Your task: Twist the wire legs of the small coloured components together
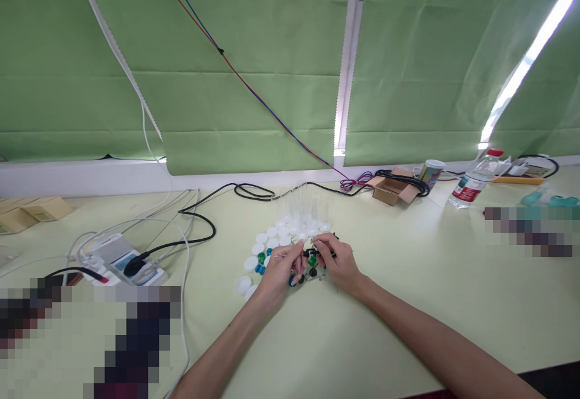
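Both hands meet over a group of small parts at the middle of the table. My left hand [283, 269] pinches one end of a small black part [311, 253], whose exact kind is too small to tell. On its other side, my right hand [335, 260] has its fingers closed round the same part. Under and beside the hands lie small green pieces [261, 257], blue pieces [260, 269] and a round black piece [313, 272]. Several white round caps [251, 263] are spread to the left and behind. Clear upright tubes [304, 208] stand just beyond them.
At the left, a power strip [136, 266] has plugs and cables. A black cable [212, 230] runs along the back. Farther right are an open cardboard box [394, 190], a can [432, 173] and a red-capped water bottle [473, 184]. Yellowish boxes [48, 208] lie far left.
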Available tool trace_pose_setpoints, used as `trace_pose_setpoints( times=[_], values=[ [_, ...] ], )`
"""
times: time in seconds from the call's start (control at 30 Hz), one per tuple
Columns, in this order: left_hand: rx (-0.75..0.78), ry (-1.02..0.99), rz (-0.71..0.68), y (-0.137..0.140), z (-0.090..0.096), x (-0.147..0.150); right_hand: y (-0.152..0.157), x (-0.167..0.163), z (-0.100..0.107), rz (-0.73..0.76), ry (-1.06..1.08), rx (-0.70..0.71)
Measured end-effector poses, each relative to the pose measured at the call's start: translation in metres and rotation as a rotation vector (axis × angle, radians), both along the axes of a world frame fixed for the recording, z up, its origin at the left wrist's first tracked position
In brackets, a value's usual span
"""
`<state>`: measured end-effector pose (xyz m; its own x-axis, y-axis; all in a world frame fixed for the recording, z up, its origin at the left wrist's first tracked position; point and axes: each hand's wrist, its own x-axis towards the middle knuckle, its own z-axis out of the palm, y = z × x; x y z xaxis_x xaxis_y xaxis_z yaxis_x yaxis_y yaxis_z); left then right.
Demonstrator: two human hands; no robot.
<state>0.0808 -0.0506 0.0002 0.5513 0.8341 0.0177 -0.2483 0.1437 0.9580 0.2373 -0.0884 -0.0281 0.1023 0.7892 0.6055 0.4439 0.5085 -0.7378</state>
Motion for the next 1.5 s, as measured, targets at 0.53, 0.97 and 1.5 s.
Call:
trace_pose_setpoints(
  times=[0.53, 0.97, 1.5],
  values=[
    [0.037, 0.089, -0.023, -0.0038, 0.0031, -0.0004, -0.0007, 0.0017, -0.0015, -0.035, -0.009, -0.014],
    [0.004, 0.049, -0.019, -0.0048, 0.0057, 0.0008, -0.0017, 0.0002, 0.002, -0.043, -0.007, 0.013],
    [-0.066, -0.087, 0.068, -0.0014, 0.0082, 0.0016, -0.0042, -0.0024, 0.0019, 0.081, -0.013, 0.025]
  ],
)
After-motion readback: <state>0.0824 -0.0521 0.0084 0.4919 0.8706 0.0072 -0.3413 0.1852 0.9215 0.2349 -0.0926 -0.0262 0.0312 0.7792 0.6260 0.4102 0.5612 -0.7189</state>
